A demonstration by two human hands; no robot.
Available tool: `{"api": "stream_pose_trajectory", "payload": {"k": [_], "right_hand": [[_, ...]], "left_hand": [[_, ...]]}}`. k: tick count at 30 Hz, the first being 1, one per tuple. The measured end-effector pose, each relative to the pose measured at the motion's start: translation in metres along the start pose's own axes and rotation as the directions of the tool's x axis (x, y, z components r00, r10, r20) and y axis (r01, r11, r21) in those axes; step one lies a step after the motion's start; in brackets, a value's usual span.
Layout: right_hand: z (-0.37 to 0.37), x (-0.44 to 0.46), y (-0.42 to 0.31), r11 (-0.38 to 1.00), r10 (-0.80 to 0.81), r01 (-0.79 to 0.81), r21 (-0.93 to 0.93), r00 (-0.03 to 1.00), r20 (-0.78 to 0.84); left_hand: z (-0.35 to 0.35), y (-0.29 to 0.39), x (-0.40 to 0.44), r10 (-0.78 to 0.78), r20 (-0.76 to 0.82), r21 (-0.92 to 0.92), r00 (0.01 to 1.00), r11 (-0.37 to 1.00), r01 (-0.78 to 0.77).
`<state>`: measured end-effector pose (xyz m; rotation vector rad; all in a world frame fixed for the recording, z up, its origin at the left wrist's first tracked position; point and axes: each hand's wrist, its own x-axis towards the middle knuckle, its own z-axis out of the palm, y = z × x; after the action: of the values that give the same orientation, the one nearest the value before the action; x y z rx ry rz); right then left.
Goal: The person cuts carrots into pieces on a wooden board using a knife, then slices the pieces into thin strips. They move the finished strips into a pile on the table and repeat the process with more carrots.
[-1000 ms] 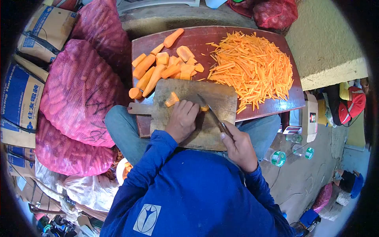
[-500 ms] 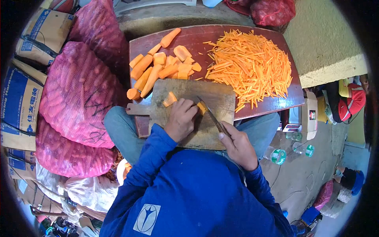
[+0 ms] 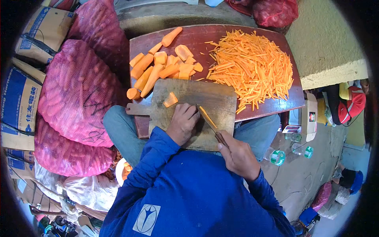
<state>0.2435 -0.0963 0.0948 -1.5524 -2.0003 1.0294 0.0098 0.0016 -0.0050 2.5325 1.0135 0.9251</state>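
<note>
The right hand (image 3: 239, 153) grips the knife (image 3: 210, 125); over the cutting board (image 3: 215, 93), the left hand (image 3: 183, 123) has curled fingers, and I cannot tell whether they hold something.

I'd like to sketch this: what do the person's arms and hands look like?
Long, creased blue sleeves reach the wrists. The left hand and right hand are bare. The blue top has a pale patch showing a figure inside an oval.
</note>
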Motion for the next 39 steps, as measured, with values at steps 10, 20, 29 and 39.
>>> {"api": "stream_pose_trajectory", "payload": {"k": [10, 20, 29, 39], "right_hand": [[0.004, 0.023, 0.001, 1.000, -0.026, 0.026, 0.015, 1.000, 0.016], [0.004, 0.028, -0.005, 1.000, 0.009, -0.009, -0.009, 0.999, 0.035], [0.007, 0.035, -0.003, 1.000, 0.012, -0.011, -0.024, 1.000, 0.028], [0.010, 0.042, 0.000, 1.000, -0.010, 0.011, -0.017, 0.998, 0.060]], "left_hand": [[0.006, -0.006, -0.007, -0.004, -0.057, -0.047, 0.998, 0.999, 0.001], [0.001, 0.001, -0.006, -0.057, -0.078, 0.045, 0.995, 0.997, 0.061], [0.002, -0.002, -0.008, -0.047, -0.077, 0.029, 0.996, 0.998, 0.049], [0.000, -0.004, -0.006, -0.043, -0.091, 0.019, 0.995, 0.999, 0.045]]}}
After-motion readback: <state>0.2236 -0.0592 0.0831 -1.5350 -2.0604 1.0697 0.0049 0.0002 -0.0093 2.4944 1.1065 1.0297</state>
